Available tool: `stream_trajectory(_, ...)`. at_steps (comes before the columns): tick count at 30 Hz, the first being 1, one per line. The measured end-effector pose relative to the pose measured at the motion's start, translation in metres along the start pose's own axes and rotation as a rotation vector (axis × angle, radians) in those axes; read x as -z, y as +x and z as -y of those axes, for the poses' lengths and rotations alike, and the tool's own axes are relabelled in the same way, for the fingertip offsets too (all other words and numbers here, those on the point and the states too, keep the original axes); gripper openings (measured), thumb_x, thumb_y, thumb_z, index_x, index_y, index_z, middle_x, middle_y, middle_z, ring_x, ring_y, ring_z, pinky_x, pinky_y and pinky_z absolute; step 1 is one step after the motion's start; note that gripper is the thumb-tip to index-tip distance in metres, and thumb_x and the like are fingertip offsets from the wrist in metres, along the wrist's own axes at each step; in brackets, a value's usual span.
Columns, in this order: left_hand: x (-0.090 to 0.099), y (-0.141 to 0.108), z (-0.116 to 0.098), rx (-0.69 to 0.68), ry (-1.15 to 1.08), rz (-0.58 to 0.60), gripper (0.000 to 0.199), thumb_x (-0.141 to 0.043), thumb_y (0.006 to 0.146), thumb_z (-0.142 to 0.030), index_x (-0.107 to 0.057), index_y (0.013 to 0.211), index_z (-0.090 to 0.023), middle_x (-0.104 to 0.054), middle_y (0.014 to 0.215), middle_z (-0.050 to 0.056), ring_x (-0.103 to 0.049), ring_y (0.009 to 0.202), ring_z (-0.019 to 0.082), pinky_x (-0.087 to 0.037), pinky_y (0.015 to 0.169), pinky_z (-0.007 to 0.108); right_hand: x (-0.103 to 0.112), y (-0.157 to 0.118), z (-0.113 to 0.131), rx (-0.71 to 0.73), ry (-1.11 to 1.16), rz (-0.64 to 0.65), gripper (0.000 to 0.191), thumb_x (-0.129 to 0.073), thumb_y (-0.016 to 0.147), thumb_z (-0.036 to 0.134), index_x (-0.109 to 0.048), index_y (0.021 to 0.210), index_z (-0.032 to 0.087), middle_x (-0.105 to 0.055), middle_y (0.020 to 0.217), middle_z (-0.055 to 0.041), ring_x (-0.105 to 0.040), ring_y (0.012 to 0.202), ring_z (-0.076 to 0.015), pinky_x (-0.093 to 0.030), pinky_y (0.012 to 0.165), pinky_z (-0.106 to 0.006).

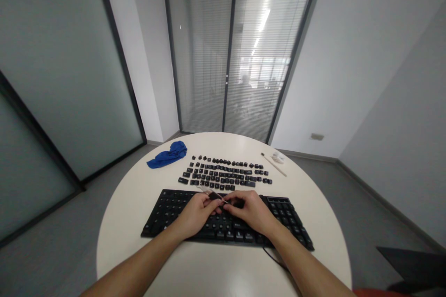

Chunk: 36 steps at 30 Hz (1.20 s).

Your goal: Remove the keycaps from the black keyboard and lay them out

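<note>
Both hands meet above the middle of a black keyboard (167, 209), which has bare key positions over its left and middle part. My left hand (195, 211) is closed, thumb and fingers pinching a small black piece (215, 196) that looks like a keycap. My right hand (251, 208) is closed too, its thumb and index finger pressed together at the end of a thin pale stick-like thing (226, 201). This thin thing passes along the black piece, and its exact kind is too small to make out. The fingertips of the two hands nearly touch.
Rows of loose black keycaps (228, 175) lie behind the keyboard on the round white table (132, 195). A blue cloth (169, 155) is at the back left. A thin brush (275, 165) and a crumpled white thing (278, 157) lie at the back right. The cable (273, 258) runs toward me.
</note>
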State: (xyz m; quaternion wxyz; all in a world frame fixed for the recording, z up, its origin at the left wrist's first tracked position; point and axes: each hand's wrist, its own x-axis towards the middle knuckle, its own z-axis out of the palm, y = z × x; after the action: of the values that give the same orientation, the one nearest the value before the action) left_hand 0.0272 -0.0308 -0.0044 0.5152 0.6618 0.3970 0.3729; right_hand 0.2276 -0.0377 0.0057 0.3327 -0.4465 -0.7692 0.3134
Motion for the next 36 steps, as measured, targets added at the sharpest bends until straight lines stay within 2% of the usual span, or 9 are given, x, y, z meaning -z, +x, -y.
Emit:
stream_trajectory(5, -0.001, -0.002, -0.002, -0.016, 0.006, 0.010, 0.026, -0.059, 0.088, -0.035, -0.071, 0.087, -0.012, -0.073, 0.080, 0.007, -0.066, 0.077, 0.021, -0.049, 0.074, 0.031, -0.002, 0.002, -0.006, 0.009, 0.055, -0.043, 0.017, -0.073, 0.079, 0.027, -0.075, 0.095, 0.021, -0.073, 0.080, -0.0004, -0.064, 0.075, -0.0171, -0.049, 0.071, -0.027)
stream_trajectory(11, -0.002, -0.003, -0.002, 0.010, 0.009, -0.006, 0.026, -0.057, 0.088, -0.034, -0.070, 0.096, -0.013, -0.073, 0.085, 0.007, -0.068, 0.080, 0.021, -0.049, 0.071, 0.030, -0.003, 0.005, -0.012, -0.047, 0.270, -0.017, 0.026, -0.073, 0.079, 0.038, -0.073, 0.097, 0.019, -0.074, 0.090, -0.0038, -0.067, 0.079, -0.0179, -0.053, 0.075, -0.030)
stream_trajectory(13, -0.002, -0.003, -0.003, 0.025, -0.001, -0.013, 0.026, -0.057, 0.087, -0.033, -0.069, 0.096, -0.013, -0.073, 0.088, 0.007, -0.068, 0.080, 0.021, -0.050, 0.071, 0.030, 0.000, 0.007, -0.014, -0.065, 0.296, -0.045, 0.030, -0.072, 0.079, 0.040, -0.072, 0.099, 0.018, -0.073, 0.093, -0.0050, -0.067, 0.078, -0.0178, -0.055, 0.074, -0.031)
stream_trajectory(17, -0.003, -0.003, -0.004, 0.043, -0.011, -0.025, 0.026, -0.059, 0.086, -0.036, -0.069, 0.095, -0.014, -0.073, 0.089, 0.007, -0.068, 0.080, 0.021, -0.050, 0.073, 0.030, 0.012, 0.011, -0.024, -0.036, 0.188, -0.214, 0.027, -0.070, 0.080, 0.038, -0.071, 0.099, 0.018, -0.069, 0.111, -0.0085, -0.067, 0.086, -0.0194, -0.055, 0.080, -0.034)
stream_trajectory(22, -0.003, -0.003, -0.003, 0.022, -0.014, -0.014, 0.026, -0.057, 0.087, -0.034, -0.068, 0.096, -0.012, -0.072, 0.091, 0.009, -0.068, 0.081, 0.021, -0.051, 0.078, 0.033, 0.028, 0.011, -0.041, -0.081, -0.077, -0.342, 0.024, -0.064, 0.083, 0.029, -0.072, 0.103, 0.018, -0.070, 0.110, -0.0094, -0.068, 0.087, -0.0217, -0.053, 0.085, -0.038)
stream_trajectory(29, -0.005, -0.003, -0.003, 0.021, -0.012, -0.003, 0.025, -0.057, 0.087, -0.033, -0.068, 0.095, -0.012, -0.072, 0.092, 0.010, -0.068, 0.081, 0.021, -0.050, 0.081, 0.034, 0.026, 0.013, -0.039, -0.238, -0.278, -0.227, 0.022, -0.064, 0.083, 0.028, -0.074, 0.101, 0.021, -0.076, 0.101, -0.0064, -0.072, 0.085, -0.0234, -0.052, 0.083, -0.034)
stream_trajectory(33, -0.005, -0.003, -0.003, 0.031, -0.008, 0.001, 0.027, -0.057, 0.087, -0.034, -0.068, 0.095, -0.011, -0.072, 0.090, 0.010, -0.067, 0.082, 0.022, -0.049, 0.080, 0.033, 0.022, 0.018, -0.037, -0.355, -0.408, -0.230, 0.020, -0.067, 0.079, 0.029, -0.076, 0.096, 0.023, -0.077, 0.097, -0.0043, -0.070, 0.092, -0.0242, -0.050, 0.083, -0.031)
stream_trajectory(36, -0.004, -0.003, 0.000, 0.021, -0.018, 0.011, 0.028, -0.056, 0.087, -0.035, -0.068, 0.096, -0.011, -0.072, 0.091, 0.010, -0.066, 0.082, 0.021, -0.049, 0.080, 0.033, 0.021, 0.022, -0.035, -0.381, -0.446, -0.233, 0.018, -0.069, 0.078, 0.029, -0.076, 0.094, 0.025, -0.076, 0.098, -0.0032, -0.069, 0.096, -0.0242, -0.048, 0.085, -0.031)
